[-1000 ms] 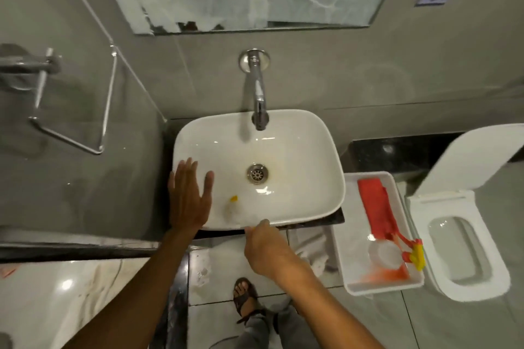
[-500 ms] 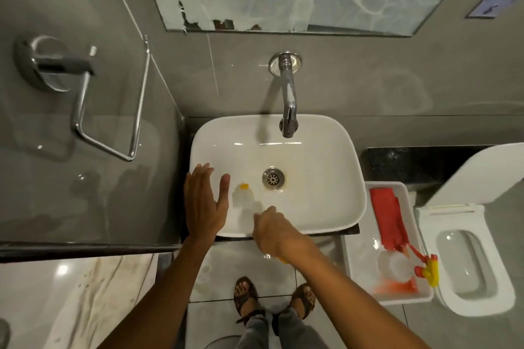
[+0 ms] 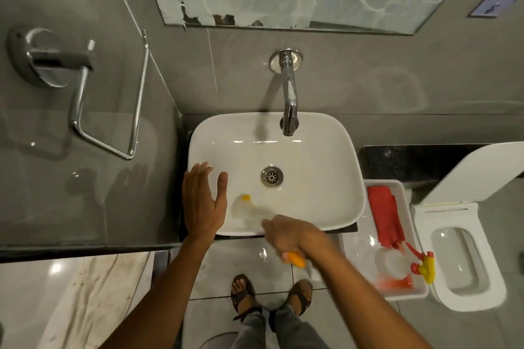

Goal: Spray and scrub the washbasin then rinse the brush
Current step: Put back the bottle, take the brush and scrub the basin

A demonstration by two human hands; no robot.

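Observation:
The white washbasin point(image 3: 326, 156) sits below a chrome tap point(image 3: 289, 105), with a steel drain point(image 3: 272, 176) at its middle. My right hand point(image 3: 289, 235) is shut on a brush with an orange handle end point(image 3: 296, 259); its blurred pale head and orange tip point(image 3: 245, 201) lie inside the basin's near left part. My left hand point(image 3: 202, 201) rests flat on the basin's left rim, fingers spread, holding nothing. A spray bottle with a red and yellow trigger point(image 3: 424, 266) lies in a white tray point(image 3: 354, 258) right of the basin.
A red cloth point(image 3: 384, 215) lies in the tray. A white toilet point(image 3: 465, 258) with raised lid stands at the far right. A chrome towel ring point(image 3: 113, 110) hangs on the left wall. My sandalled feet point(image 3: 269, 295) stand on the tiled floor.
The view has shifted so the basin sits further right and lower. My right hand has moved along the basin's near rim with the brush, whose head is blurred. My left hand stays on the rim.

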